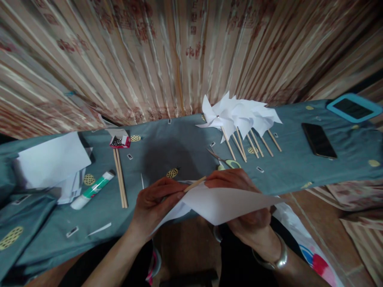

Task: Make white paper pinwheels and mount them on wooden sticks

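Observation:
My left hand (160, 201) is closed round a thin wooden stick (195, 184), whose end points up and to the right. A folded white paper pinwheel (230, 203) spreads between my hands, over the table's front edge. My right hand (239, 183) grips the paper from behind; part of its fingers is hidden by the sheet. Just beyond it lie scissors (229, 162) with pale green handles. Several finished white paper pinwheels (239, 115) on wooden sticks lie overlapped further back.
At the left are white paper sheets (55, 155), a green and white glue stick (93, 190), spare wooden sticks (120, 179) and a small red box of pins (119, 141). A phone (318, 140) and a blue-framed tablet (354, 108) lie right. A curtain (179, 59) hangs behind the cloth-covered table (161, 147).

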Action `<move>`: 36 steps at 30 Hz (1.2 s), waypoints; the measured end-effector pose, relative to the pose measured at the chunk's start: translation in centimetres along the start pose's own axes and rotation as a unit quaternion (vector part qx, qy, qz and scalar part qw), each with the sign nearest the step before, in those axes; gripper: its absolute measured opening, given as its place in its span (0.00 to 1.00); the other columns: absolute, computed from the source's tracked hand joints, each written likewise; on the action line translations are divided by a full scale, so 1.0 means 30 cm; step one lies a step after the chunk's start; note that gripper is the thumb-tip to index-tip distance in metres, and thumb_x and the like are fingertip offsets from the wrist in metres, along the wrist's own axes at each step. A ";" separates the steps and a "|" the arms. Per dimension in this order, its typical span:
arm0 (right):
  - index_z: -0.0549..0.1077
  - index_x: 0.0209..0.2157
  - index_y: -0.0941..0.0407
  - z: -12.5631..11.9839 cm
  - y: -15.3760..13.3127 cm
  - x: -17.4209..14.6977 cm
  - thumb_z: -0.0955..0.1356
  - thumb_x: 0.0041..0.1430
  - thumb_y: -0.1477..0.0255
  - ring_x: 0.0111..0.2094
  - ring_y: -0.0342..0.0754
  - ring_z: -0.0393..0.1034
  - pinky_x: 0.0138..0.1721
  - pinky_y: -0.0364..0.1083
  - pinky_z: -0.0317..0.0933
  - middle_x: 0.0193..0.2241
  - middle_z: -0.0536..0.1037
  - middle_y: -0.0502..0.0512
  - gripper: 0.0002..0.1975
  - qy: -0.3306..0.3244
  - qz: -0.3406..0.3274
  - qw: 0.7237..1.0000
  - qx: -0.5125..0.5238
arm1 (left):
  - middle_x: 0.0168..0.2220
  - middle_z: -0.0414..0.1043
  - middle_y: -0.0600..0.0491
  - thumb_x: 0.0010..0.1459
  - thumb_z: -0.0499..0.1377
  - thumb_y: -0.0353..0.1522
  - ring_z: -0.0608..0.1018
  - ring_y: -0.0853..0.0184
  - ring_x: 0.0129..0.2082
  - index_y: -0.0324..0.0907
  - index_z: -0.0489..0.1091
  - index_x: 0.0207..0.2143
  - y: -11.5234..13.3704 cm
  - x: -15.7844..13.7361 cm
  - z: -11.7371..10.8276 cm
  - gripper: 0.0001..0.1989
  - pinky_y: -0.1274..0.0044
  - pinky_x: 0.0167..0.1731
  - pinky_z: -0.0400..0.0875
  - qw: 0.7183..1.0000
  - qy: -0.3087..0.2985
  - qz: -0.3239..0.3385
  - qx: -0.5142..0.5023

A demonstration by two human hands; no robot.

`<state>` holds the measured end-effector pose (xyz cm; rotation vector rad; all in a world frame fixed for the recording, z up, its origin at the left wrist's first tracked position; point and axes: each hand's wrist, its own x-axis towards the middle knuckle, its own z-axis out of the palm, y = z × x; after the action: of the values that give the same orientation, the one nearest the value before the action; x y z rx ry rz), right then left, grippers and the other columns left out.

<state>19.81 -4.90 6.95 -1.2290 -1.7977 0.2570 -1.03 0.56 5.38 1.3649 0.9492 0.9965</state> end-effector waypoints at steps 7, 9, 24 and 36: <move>0.74 0.47 0.53 0.000 -0.003 -0.003 0.66 0.63 0.72 0.46 0.54 0.72 0.47 0.54 0.69 0.43 0.79 0.57 0.11 -0.008 0.007 1.000 0.005 | 0.29 0.79 0.51 0.52 0.67 0.33 0.78 0.67 0.29 0.49 0.83 0.32 0.003 -0.007 -0.008 0.04 0.78 0.28 0.72 1.000 -0.006 0.000 0.016; 0.74 0.47 0.53 0.002 -0.006 -0.002 0.65 0.64 0.71 0.46 0.54 0.72 0.47 0.54 0.70 0.42 0.80 0.56 0.11 -0.006 0.008 1.000 0.007 | 0.28 0.78 0.50 0.51 0.67 0.33 0.78 0.66 0.28 0.48 0.83 0.31 0.011 -0.006 -0.006 0.04 0.79 0.26 0.71 1.000 0.002 -0.009 0.018; 0.73 0.46 0.52 0.004 -0.020 0.000 0.67 0.61 0.76 0.45 0.53 0.73 0.46 0.54 0.71 0.42 0.80 0.56 0.12 -0.014 0.009 1.000 -0.020 | 0.28 0.78 0.49 0.50 0.68 0.36 0.78 0.65 0.27 0.47 0.83 0.30 0.035 -0.007 -0.001 0.05 0.77 0.26 0.72 0.999 0.008 -0.028 0.023; 0.73 0.46 0.50 0.001 -0.008 -0.005 0.67 0.62 0.72 0.45 0.55 0.74 0.46 0.56 0.71 0.42 0.80 0.56 0.10 -0.023 0.010 0.999 -0.027 | 0.27 0.78 0.50 0.51 0.68 0.40 0.77 0.63 0.27 0.52 0.83 0.31 0.035 -0.006 0.002 0.06 0.76 0.25 0.71 0.999 0.002 -0.025 0.020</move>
<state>19.63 -5.14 6.98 -1.2893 -1.8426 0.2505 -1.03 0.33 6.41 1.3662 1.0071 0.9476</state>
